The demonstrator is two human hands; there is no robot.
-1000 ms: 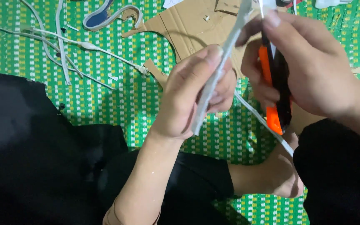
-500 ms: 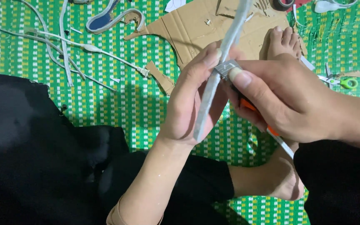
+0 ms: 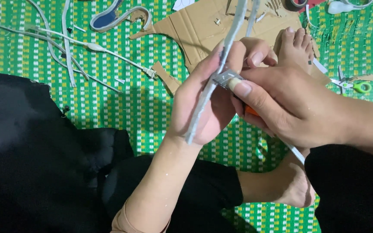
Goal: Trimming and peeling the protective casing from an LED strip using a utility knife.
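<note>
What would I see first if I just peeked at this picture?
Right in the middle, the left hand holds a long grey strip upright, while the right hand presses an orange-handled knife against it. Underneath lies a bright green-and-white woven mat, with a cut piece of brown cardboard at the top. Small green-handled scissors lie at the right edge.

A matt grey strip [image 3: 214,82] looks rough-edged; the orange plastic cutter [image 3: 251,111] shows a shiny metal blade; brown corrugated cardboard [image 3: 203,30] lies on a woven green plastic mat [image 3: 109,103].
</note>
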